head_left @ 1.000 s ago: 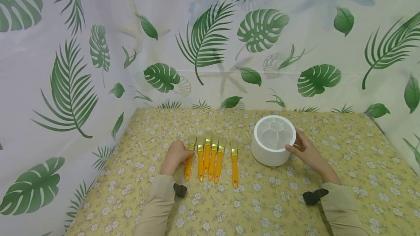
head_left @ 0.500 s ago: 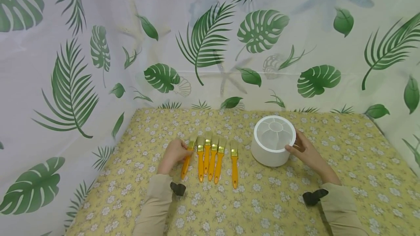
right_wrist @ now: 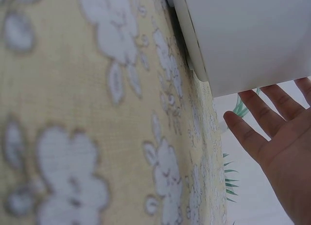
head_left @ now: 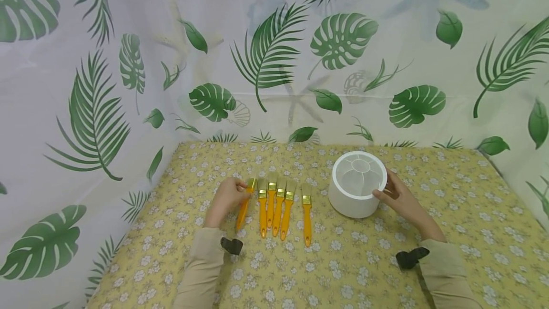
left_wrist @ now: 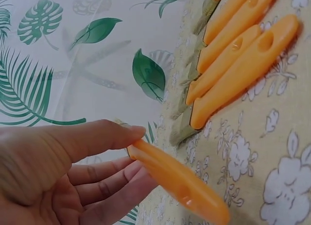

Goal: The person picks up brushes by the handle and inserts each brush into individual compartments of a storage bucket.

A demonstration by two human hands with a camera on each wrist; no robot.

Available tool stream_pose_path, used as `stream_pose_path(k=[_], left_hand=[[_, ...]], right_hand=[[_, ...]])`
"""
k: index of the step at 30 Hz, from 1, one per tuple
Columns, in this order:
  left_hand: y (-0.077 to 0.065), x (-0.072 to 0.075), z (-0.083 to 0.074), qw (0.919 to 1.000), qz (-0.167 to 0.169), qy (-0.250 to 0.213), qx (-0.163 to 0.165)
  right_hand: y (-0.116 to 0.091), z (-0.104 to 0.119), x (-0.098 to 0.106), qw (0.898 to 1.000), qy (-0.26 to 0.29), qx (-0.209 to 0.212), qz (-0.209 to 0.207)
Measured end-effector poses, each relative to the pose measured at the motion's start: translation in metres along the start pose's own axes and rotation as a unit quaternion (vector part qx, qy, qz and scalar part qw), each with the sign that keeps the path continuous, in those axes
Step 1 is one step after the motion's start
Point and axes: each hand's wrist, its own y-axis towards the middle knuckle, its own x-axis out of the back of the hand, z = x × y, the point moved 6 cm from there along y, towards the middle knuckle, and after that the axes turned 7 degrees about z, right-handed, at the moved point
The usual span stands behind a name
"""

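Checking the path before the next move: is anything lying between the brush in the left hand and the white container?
Yes. The left hand pinches the leftmost brush, and four brushes in a row plus a single brush lie on the tablecloth between it and the white container. The right hand holds the container's far side.

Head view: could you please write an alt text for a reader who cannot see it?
A person's left hand pinches the leftmost orange-handled brush, lifting it from a row of five more brushes on a yellow floral tablecloth. The right hand holds the side of a white round container. A curtain printed with green leaves hangs behind.
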Motion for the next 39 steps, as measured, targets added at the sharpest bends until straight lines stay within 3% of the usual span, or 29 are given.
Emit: stream_pose_path(k=[13,27,39], left_hand=[[0.0,0.005,-0.007,0.9972,-0.003,-0.063,-0.039],[0.0,0.012,-0.015,0.9922,-0.035,-0.072,-0.095],[0.0,0.013,-0.018,0.9871,-0.054,-0.093,-0.119]], right_hand=[[0.0,-0.001,0.0,1.0,0.0,-0.003,0.002],[-0.001,0.002,-0.001,1.0,0.009,0.002,0.01],[-0.002,0.004,-0.003,0.999,0.035,0.012,0.013]])
